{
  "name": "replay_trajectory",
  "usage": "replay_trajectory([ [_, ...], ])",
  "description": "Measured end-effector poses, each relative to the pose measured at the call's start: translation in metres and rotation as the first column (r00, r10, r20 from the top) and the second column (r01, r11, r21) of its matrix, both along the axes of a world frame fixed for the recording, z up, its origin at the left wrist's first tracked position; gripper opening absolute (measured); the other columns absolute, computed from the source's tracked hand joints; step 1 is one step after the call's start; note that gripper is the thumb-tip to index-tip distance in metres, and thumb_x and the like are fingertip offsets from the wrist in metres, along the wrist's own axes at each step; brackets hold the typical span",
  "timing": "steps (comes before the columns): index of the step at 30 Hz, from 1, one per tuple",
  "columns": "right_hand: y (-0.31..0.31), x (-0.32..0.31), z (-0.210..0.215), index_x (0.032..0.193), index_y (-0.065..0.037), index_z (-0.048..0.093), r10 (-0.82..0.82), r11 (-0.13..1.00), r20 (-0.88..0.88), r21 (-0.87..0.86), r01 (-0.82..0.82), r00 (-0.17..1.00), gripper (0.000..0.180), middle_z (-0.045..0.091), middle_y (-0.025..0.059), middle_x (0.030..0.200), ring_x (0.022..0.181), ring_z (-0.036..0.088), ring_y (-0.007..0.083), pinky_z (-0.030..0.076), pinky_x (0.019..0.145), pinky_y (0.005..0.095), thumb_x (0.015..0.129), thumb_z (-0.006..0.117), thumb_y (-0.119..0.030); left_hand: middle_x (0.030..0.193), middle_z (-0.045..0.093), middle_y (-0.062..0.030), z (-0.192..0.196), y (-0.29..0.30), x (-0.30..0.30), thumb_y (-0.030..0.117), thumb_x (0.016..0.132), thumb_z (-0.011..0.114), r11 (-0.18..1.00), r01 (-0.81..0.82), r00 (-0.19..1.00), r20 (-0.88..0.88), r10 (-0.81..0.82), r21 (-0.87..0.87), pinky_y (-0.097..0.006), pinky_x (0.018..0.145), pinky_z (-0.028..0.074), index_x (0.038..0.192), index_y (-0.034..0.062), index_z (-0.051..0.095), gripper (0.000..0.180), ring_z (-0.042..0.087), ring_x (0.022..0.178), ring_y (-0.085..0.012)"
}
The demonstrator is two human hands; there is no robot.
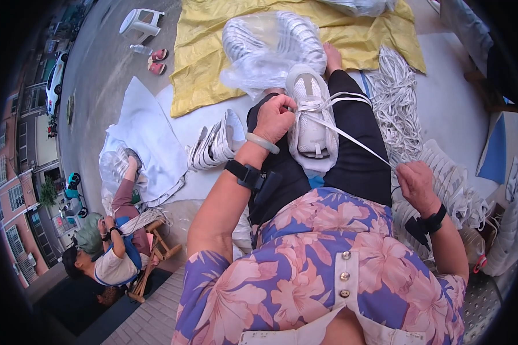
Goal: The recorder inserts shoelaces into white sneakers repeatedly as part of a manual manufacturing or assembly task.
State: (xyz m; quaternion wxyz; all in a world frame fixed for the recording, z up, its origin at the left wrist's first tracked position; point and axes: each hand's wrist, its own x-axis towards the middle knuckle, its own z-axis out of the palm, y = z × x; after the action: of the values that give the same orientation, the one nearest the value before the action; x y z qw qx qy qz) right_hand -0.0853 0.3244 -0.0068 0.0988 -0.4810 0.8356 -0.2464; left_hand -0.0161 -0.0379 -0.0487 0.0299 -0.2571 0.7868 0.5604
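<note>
"Where to find the shoe?"
"Between the black-trousered legs; seemingly laced only partway, with lace crossed, ends left untied."
"And hands?"
"Right hand: fingers pinched on taut lace. Left hand: fingers curled at shoe's edge, grip impossible to tell."

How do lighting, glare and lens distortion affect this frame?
Head view throughout: light is soft and diffuse; highlights glint on the crumpled clear plastic bag; fisheye distortion tips the pinkish-walled buildings sideways at the left rim, corners black; the white mesh sneaker and flat white lace read clearly.
</note>
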Motion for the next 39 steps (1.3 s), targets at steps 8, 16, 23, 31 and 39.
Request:
replay_trajectory([
  [8,-0.137,-0.005,-0.015,0.108,0.001,0.046,-0.01,0.968,0.052,-0.251,0.022,0.999,0.056,0.053,0.0145,0.092,0.082,0.054,0.0303,0.044,0.067,0.0381,0.067,0.065,-0.031,0.092,0.06,-0.0067,0.017,0.049,-0.008,0.012,0.067,0.062,0.751,0.067,0.923,-0.245,-0.297,-0.657,-0.035,0.077,0.04,0.075,0.008,0.063,0.009,0.053,0.088,-0.025],
  [16,-0.173,0.0,-0.045,0.094,-0.001,0.046,-0.124,0.98,0.12,-0.142,0.14,0.985,0.032,0.052,0.0155,0.085,0.081,0.055,0.032,0.045,0.066,0.0395,0.068,0.058,-0.017,0.106,0.056,-0.0098,0.007,0.06,-0.013,0.013,0.063,0.062,0.548,0.047,0.927,-0.167,-0.335,-0.835,-0.043,0.083,0.035,0.074,0.0068,0.062,0.013,0.048,0.098,-0.0302],
  [23,-0.17,-0.026,-0.063,0.093,-0.004,0.059,-0.062,0.953,0.608,-0.199,0.228,0.791,0.027,0.057,0.0179,0.079,0.077,0.056,0.0338,0.043,0.069,0.039,0.066,0.052,-0.005,0.11,0.053,-0.0103,0.008,0.062,-0.017,0.013,0.062,0.063,0.533,0.082,0.914,-0.15,-0.376,-0.842,-0.044,0.083,0.034,0.074,0.0057,0.061,0.014,0.047,0.099,-0.0302],
  [31,-0.161,-0.014,-0.051,0.111,-0.005,0.051,-0.184,0.95,0.685,-0.061,0.307,0.705,0.047,0.059,0.0128,0.086,0.079,0.057,0.0275,0.046,0.073,0.0337,0.065,0.058,-0.01,0.112,0.051,-0.0116,0.008,0.068,-0.027,0.01,0.063,0.06,0.527,0.125,0.925,-0.094,-0.369,-0.841,-0.045,0.085,0.033,0.072,0.003,0.06,0.011,0.046,0.1,-0.0319],
  [39,-0.141,-0.007,-0.047,0.122,-0.002,0.04,-0.274,0.926,0.638,-0.026,0.375,0.719,0.065,0.057,0.011,0.09,0.08,0.057,0.0227,0.046,0.076,0.0322,0.066,0.067,-0.02,0.117,0.048,-0.0173,0.052,0.002,0.06,0.005,0.068,0.054,0.536,0.236,0.944,0.061,-0.324,-0.811,-0.044,0.09,0.032,0.072,0.0017,0.054,0.005,0.044,0.107,-0.0343],
])
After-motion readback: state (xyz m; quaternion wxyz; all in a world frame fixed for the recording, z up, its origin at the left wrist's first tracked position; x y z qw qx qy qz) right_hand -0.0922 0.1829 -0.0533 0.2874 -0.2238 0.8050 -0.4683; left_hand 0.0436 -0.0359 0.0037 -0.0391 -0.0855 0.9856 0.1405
